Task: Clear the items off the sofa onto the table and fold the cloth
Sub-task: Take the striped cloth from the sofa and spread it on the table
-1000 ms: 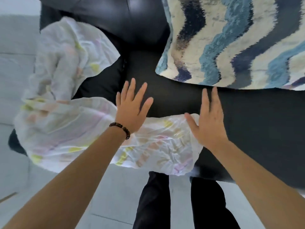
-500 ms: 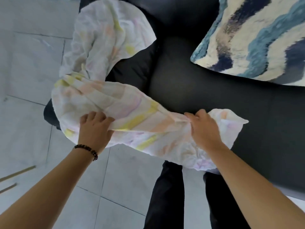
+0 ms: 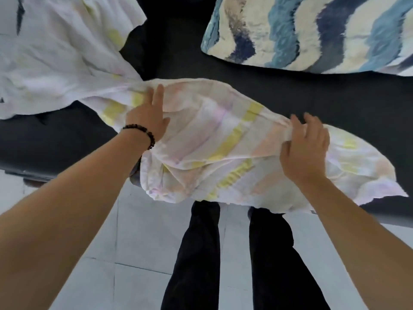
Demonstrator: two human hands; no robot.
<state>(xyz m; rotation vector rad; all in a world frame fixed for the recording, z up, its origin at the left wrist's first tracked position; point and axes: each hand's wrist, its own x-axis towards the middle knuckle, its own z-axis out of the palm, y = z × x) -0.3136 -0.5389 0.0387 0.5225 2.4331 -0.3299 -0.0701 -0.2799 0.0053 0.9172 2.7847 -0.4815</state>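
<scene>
A pale tiled floor (image 3: 138, 253) is seen below; a black sofa (image 3: 335, 97) is evenly lit; a blue-waved cushion (image 3: 312, 30) is laid upon it.

Bright, even daylight; soft motion blur, wide-angle bending at edges.
</scene>
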